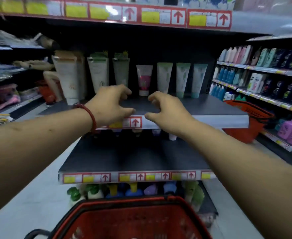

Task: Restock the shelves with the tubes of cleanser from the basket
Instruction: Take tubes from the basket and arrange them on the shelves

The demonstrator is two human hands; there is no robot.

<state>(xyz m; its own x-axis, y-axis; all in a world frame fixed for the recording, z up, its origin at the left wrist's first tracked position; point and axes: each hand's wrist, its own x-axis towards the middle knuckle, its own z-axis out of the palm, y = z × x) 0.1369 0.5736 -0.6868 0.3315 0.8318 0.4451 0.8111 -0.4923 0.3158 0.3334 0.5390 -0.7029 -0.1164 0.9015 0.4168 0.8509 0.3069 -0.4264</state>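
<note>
Several cleanser tubes stand cap-down in a row at the back of the dark middle shelf [210,107]. A pink tube [144,81] stands in the centre, with white and green tubes [165,77] on either side. My left hand [110,104], with a red bracelet on the wrist, and my right hand [167,111] hover over the shelf's front edge. Both have loosely curled fingers and hold nothing. They sit just in front of the pink tube without touching it. The red basket [134,219] lies below me at the bottom of the view; its contents are blurred.
A lower dark shelf [133,157] sits beneath, with bottles under it. A second red basket [248,118] stands on the right beside the shelf end. Shelves of bottles [271,80] fill the right side. Packaged goods hang at the left.
</note>
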